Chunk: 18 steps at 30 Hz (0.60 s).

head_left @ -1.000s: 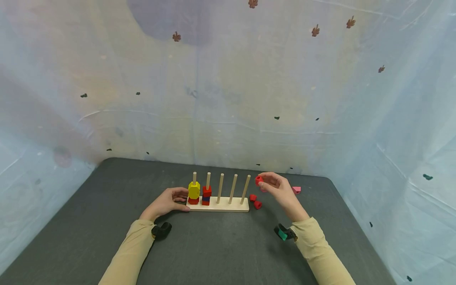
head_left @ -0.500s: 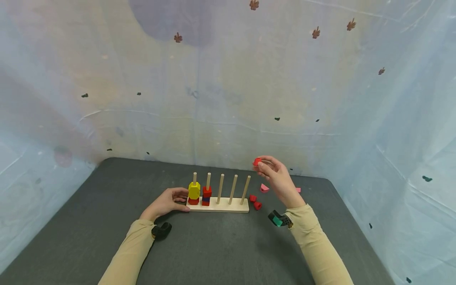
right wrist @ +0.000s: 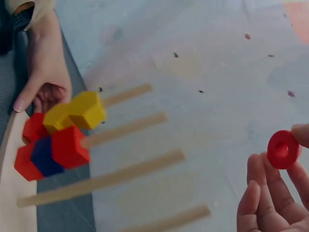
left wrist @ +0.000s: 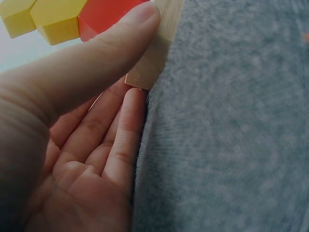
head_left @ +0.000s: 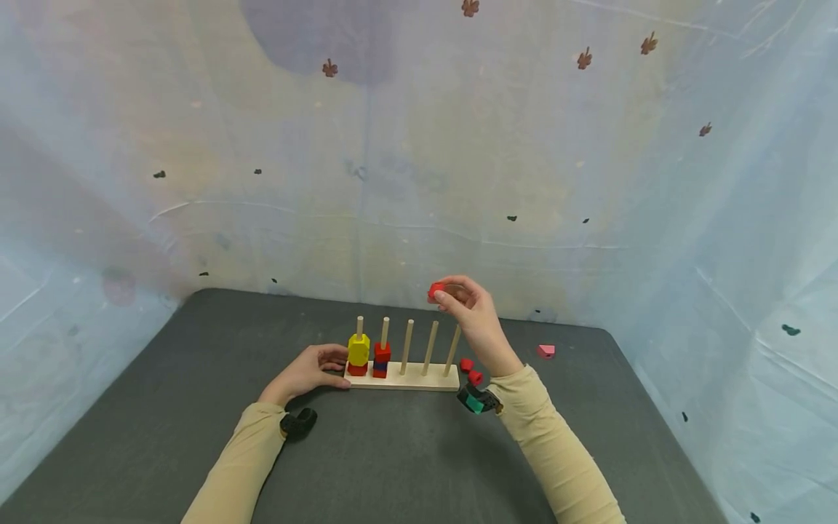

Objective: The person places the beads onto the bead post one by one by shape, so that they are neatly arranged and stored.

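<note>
My right hand (head_left: 473,311) pinches a small red bead (right wrist: 284,150) between thumb and fingertips, above and behind the pegs of a wooden peg stand (head_left: 422,382). The bead's round face has a hole in it. At the stand's left end my left hand (head_left: 313,372) grips the base, thumb (left wrist: 130,41) on its edge and fingers along the end. The leftmost peg carries yellow hexagonal beads (head_left: 358,351) over a red one (right wrist: 35,128). On the second peg, a blue block (right wrist: 47,157) sits between two red ones, the upper red block (right wrist: 71,147) being topmost. Three pegs stand bare.
Two red beads (head_left: 475,378) lie on the dark table (head_left: 366,451) just right of the stand. Farther right is a pink block (head_left: 546,351). A pale patterned curtain (head_left: 419,182) hangs behind the table and along its sides.
My right hand has lifted the red bead and carried it left, from beyond the stand's right end to above its right-hand pegs. My left hand has stayed at the base.
</note>
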Each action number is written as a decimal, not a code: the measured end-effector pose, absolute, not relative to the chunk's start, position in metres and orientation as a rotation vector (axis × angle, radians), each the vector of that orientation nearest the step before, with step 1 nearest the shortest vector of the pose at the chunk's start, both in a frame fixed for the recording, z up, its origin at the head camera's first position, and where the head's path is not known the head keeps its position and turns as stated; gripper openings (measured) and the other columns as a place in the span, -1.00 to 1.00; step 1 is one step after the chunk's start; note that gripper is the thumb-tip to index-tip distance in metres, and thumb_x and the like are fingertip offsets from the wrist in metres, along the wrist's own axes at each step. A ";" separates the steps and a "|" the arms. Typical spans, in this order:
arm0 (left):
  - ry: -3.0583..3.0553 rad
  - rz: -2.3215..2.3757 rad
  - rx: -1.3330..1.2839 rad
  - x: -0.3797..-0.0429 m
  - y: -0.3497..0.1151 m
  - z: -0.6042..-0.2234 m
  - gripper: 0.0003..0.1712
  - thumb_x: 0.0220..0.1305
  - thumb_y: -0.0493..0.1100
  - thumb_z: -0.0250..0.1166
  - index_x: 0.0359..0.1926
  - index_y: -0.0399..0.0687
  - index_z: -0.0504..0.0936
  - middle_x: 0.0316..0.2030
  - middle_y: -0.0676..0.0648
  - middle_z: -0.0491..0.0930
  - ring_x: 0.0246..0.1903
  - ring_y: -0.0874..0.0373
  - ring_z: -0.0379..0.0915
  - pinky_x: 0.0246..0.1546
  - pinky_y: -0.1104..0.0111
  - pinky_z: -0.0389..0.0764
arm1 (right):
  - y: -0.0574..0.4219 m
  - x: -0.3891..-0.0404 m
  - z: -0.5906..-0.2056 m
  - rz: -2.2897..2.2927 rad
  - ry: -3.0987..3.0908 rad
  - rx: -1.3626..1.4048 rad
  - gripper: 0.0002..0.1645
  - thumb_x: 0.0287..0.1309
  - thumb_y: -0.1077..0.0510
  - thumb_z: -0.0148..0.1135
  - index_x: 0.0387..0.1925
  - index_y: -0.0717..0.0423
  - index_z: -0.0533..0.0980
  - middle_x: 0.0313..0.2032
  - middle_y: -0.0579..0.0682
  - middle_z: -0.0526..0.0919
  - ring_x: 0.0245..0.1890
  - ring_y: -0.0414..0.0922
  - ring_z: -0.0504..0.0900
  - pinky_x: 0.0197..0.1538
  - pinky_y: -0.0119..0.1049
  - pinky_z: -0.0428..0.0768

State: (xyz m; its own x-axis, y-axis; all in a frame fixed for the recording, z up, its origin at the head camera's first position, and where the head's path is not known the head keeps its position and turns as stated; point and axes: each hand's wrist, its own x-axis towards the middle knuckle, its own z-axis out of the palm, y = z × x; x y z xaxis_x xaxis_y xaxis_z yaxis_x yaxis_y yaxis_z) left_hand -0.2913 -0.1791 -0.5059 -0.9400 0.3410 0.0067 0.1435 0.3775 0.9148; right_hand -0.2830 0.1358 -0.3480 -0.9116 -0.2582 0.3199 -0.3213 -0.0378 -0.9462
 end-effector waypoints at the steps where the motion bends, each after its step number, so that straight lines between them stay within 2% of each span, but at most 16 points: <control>1: 2.449 1.598 0.443 -0.291 -0.179 -0.506 -0.25 -0.09 -0.14 0.56 0.16 -0.20 0.50 0.07 -0.15 0.53 0.05 -0.03 0.47 0.07 0.20 0.53 | 0.132 -0.282 -0.350 2.123 -2.154 0.649 -0.58 0.23 0.12 0.28 0.07 0.20 0.45 -0.06 0.15 0.60 -0.01 0.12 0.56 0.03 -0.15 0.56; 4: 2.444 1.603 0.447 -0.291 -0.179 -0.506 -0.24 -0.11 -0.12 0.56 0.16 -0.19 0.51 0.06 -0.14 0.54 0.04 -0.02 0.47 0.05 0.21 0.53 | 0.122 -0.281 -0.355 2.096 -2.153 0.673 -0.57 0.23 0.17 0.27 0.09 0.23 0.43 -0.03 0.16 0.56 0.01 0.16 0.55 0.07 -0.08 0.54; 8: 2.446 1.594 0.487 -0.291 -0.179 -0.506 -0.23 -0.09 -0.12 0.56 0.17 -0.25 0.49 0.06 -0.18 0.53 0.03 -0.04 0.47 0.04 0.20 0.54 | 0.110 -0.272 -0.359 1.995 -2.142 0.740 -0.59 0.25 0.25 0.24 0.08 0.31 0.40 -0.05 0.22 0.54 -0.01 0.19 0.54 0.05 -0.11 0.56; 14: 2.432 1.604 0.447 -0.292 -0.180 -0.505 -0.24 -0.10 -0.13 0.56 0.17 -0.19 0.50 0.07 -0.15 0.53 0.05 -0.03 0.46 0.08 0.17 0.52 | 0.095 -0.258 -0.363 1.775 -2.112 0.820 -0.67 0.23 0.32 0.22 -0.01 0.38 0.41 -0.14 0.24 0.55 -0.16 0.11 0.56 -0.10 -0.18 0.57; 18: 2.422 1.607 0.432 -0.291 -0.180 -0.504 -0.25 -0.11 -0.15 0.57 0.16 -0.19 0.50 0.07 -0.15 0.53 0.05 -0.03 0.46 0.08 0.18 0.52 | 0.090 -0.257 -0.373 1.727 -2.078 0.811 -0.68 0.22 0.33 0.24 -0.03 0.38 0.42 -0.13 0.23 0.55 -0.16 0.08 0.55 -0.06 -0.11 0.55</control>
